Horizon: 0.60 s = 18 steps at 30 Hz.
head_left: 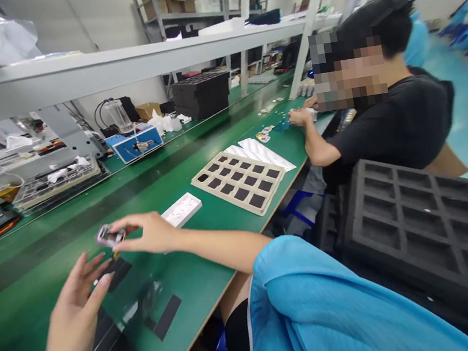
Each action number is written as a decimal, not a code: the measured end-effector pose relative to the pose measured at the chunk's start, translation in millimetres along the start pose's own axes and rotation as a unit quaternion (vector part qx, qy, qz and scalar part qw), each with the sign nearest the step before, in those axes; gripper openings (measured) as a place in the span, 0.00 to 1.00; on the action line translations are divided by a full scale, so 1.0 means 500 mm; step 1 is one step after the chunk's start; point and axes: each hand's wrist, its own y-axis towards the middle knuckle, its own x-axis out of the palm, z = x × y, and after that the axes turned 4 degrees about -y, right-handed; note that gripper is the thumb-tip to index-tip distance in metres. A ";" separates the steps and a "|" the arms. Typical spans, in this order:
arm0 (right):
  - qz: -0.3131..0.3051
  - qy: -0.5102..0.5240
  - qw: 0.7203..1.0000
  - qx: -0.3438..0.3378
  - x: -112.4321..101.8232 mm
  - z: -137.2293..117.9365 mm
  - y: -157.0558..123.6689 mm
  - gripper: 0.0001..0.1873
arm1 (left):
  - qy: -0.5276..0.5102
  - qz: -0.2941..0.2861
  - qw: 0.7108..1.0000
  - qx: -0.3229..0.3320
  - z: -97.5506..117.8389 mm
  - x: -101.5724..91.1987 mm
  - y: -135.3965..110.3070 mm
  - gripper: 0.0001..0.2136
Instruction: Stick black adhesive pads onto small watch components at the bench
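Two hands hover over the green surface (20, 278), left of the tray (239, 182). The right hand (150, 235) pinches a small shiny part (110, 236) by its edges; the left hand (75, 307), farther from the tray, is spread open. The part looks light, stiff and probably fragile.

Matt green table (213, 272) — glossy small part (110, 236), black foam tray (435, 227)
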 end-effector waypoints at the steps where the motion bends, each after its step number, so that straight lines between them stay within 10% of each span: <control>1: -0.011 0.000 1.000 0.001 0.021 0.004 -0.020 0.20 | -0.053 -0.032 0.997 -0.036 -0.020 0.016 0.014 0.33; 8: -0.076 -0.100 0.992 0.004 0.084 0.039 -0.072 0.20 | -0.168 -0.003 0.970 -0.177 -0.078 0.039 0.038 0.35; 18: -0.097 -0.142 0.983 -0.062 0.071 0.027 -0.061 0.08 | -0.172 0.011 0.973 -0.155 -0.075 0.036 0.033 0.22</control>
